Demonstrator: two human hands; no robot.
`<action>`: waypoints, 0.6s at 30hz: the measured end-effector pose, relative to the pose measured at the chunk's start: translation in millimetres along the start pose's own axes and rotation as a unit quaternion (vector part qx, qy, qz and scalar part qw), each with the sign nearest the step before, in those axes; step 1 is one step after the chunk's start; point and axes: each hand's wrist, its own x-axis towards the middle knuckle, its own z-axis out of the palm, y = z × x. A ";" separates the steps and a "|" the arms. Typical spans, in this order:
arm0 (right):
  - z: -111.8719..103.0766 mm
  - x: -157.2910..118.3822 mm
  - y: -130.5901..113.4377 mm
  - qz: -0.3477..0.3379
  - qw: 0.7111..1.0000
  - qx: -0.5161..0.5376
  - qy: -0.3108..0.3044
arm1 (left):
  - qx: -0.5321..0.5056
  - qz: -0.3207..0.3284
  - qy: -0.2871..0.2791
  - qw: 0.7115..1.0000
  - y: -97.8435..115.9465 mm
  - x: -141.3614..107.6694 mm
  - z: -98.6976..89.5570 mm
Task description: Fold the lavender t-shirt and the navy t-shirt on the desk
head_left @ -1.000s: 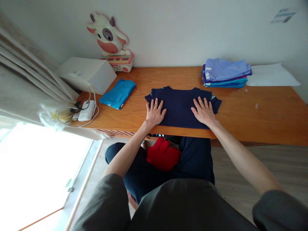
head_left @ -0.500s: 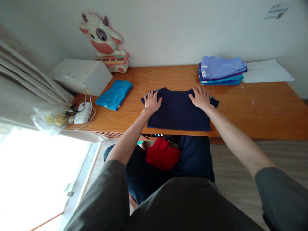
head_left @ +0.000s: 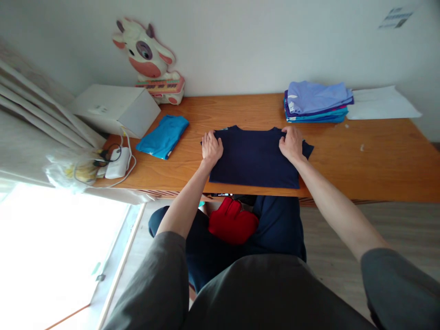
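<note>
A navy T-shirt (head_left: 254, 158) lies folded up crosswise on the wooden desk, its neckline toward the wall and its straight folded edge toward me. My left hand (head_left: 211, 147) is on its left shoulder and sleeve, the fingers bent and drawn together on the cloth. At the opposite shoulder, my right hand (head_left: 291, 144) has its fingers curled in on the fabric, thumb toward the neckline. Each hand covers part of a sleeve; the right sleeve tip sticks out past my right hand. The fingertips themselves are partly hidden.
Behind to the right is a stack of folded clothes (head_left: 318, 103) beside a white sheet (head_left: 381, 103). A folded blue garment (head_left: 164, 136) lies left of the T-shirt. Farther left are a white box (head_left: 117, 109), a cow-shaped toy piano (head_left: 151, 64) and a white adapter with cables (head_left: 118, 162).
Both hands lay flatter with fingers spread; now the fingers are curled in on the shirt's shoulders. The left hand has shifted slightly left, the right hand slightly right. The shirt has barely moved.
</note>
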 end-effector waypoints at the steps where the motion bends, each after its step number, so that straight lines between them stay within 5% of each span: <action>1: -0.7 -1.1 0.4 0.000 1.000 -0.002 0.007 | -0.008 0.000 0.005 1.000 -1.9 0.3 -0.4; 18: 0.5 4.9 8.2 0.079 0.996 -0.006 0.038 | -0.009 0.095 -0.042 0.995 -2.9 -2.9 -7.7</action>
